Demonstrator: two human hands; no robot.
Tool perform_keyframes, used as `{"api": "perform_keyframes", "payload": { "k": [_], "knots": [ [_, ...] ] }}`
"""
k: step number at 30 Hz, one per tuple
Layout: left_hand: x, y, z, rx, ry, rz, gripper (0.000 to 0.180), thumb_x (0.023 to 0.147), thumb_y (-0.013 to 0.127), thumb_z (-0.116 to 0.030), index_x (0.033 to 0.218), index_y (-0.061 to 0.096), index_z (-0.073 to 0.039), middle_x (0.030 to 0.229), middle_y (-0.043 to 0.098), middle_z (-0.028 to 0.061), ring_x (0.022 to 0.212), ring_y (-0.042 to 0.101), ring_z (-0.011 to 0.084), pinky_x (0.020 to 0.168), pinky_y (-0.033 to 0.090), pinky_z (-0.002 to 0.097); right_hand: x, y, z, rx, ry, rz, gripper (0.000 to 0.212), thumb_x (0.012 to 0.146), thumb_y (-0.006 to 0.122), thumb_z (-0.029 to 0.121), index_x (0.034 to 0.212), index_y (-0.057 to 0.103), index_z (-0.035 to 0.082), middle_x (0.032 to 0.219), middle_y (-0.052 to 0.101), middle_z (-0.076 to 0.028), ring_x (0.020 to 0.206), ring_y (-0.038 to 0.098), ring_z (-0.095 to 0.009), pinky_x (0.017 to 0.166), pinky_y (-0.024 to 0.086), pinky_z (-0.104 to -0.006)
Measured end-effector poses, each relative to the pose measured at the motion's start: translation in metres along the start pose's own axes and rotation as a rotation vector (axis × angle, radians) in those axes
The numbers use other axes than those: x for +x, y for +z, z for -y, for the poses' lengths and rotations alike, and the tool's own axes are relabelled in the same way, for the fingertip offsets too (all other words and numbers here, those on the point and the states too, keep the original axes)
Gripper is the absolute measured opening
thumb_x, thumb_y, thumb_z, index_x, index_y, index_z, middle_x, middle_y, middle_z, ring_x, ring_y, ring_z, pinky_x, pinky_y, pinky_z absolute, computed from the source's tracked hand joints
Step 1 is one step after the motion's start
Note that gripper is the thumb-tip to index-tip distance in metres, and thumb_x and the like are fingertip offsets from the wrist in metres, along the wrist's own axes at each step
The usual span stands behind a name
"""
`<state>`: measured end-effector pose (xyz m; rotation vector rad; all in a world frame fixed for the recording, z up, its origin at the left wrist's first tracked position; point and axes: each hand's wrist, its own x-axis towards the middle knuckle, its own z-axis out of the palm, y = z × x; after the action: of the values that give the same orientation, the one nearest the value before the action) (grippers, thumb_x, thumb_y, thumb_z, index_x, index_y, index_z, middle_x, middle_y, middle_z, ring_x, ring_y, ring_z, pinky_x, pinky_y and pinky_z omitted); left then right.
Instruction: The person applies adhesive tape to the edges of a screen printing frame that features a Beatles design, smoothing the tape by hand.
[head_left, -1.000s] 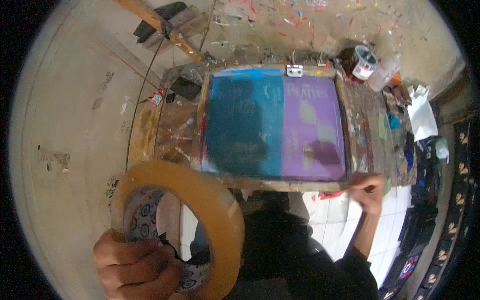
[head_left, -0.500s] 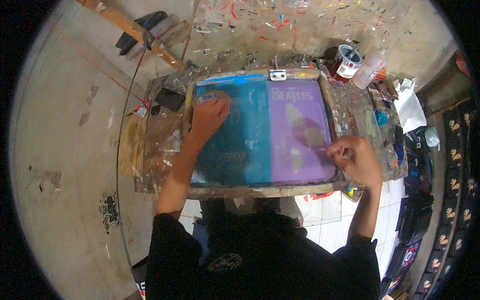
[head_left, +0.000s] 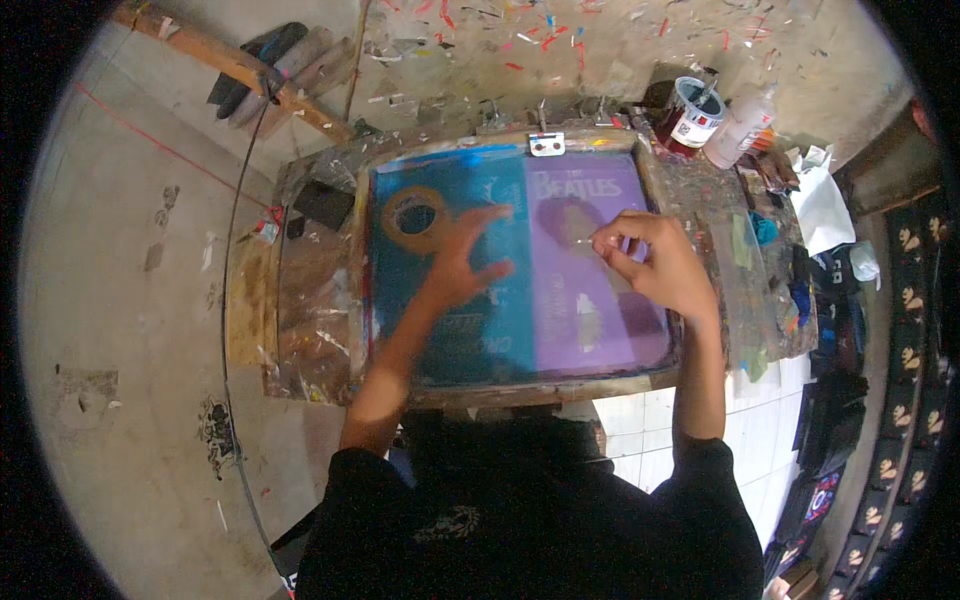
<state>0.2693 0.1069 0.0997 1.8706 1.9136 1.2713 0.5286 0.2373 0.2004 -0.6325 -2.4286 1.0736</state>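
Over the screen (head_left: 550,345) now, a tiny pale piece (head_left: 584,241), likely light and flimsy, is pinched by the right hand (head_left: 655,258), best held by its edge. The left hand (head_left: 468,256) is held spread beside the flat-laid tape roll (head_left: 413,244).

Wide head-worn view, facing down

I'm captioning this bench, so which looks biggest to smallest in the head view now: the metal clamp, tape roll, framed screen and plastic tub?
1. Framed screen, by far the largest.
2. Tape roll and plastic tub: too alike to rank.
3. Metal clamp, the smallest.
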Motion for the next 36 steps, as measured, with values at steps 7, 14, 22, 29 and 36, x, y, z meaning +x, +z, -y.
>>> {"api": "perform_keyframes", "payload": {
  "k": [7,14,22,29,36],
  "knots": [
    [0.003,0.028,-0.005,-0.356,-0.085,0.320,0.079,0.064,0.086,-0.030,0.132,0.049,-0.012,0.134,0.051,0.0118,0.125,0.047,0.0292,0.105,0.037,0.0425,0.009,0.016,-0.044,0.093,0.029,-0.028,0.015,0.082,0.065,0.005,0.096,0.070,0.004,0.083,0.068,-0.009,0.071,0.062,-0.016,0.063,0.049,-0.0297],
    [0.039,0.025,-0.040,-0.123,0.247,0.319,0.049,0.065,0.085,-0.026,0.104,0.065,-0.006,0.111,0.066,0.0110,0.114,0.056,0.0211,0.097,0.045,0.0362,0.015,0.016,-0.020,0.113,-0.139,0.079,0.015,0.083,0.065,0.005,0.097,0.070,0.005,0.086,0.069,-0.008,0.071,0.062,-0.016,0.062,0.048,-0.0289],
    [0.026,0.012,0.003,-0.532,-0.206,0.649,0.024,0.075,0.080,-0.021,0.089,0.068,-0.005,0.082,0.069,0.0038,0.075,0.063,0.0103,0.070,0.050,0.0268,0.013,0.016,-0.063,0.241,0.135,-0.042,0.011,0.085,0.066,0.001,0.095,0.070,0.000,0.086,0.068,-0.002,0.073,0.058,-0.008,0.066,0.046,-0.0226],
    [0.004,0.017,0.043,-0.509,-0.413,0.497,0.019,0.078,0.078,-0.018,0.088,0.068,-0.005,0.079,0.068,0.0005,0.069,0.059,0.0067,0.064,0.048,0.0241,0.011,0.043,-0.126,0.465,0.329,0.063,0.015,0.087,0.065,0.006,0.100,0.070,0.002,0.087,0.069,-0.002,0.080,0.062,-0.010,0.073,0.050,-0.0250],
    [-0.002,0.021,0.049,-0.412,-0.505,0.373,0.021,0.079,0.078,-0.021,0.086,0.068,-0.003,0.076,0.067,0.0005,0.070,0.060,0.0079,0.065,0.049,0.0244,0.010,0.048,-0.158,0.607,0.311,0.214,0.023,0.082,0.062,-0.010,0.103,0.066,0.000,0.095,0.068,-0.004,0.089,0.064,-0.012,0.080,0.053,-0.0254]
  ]
}}
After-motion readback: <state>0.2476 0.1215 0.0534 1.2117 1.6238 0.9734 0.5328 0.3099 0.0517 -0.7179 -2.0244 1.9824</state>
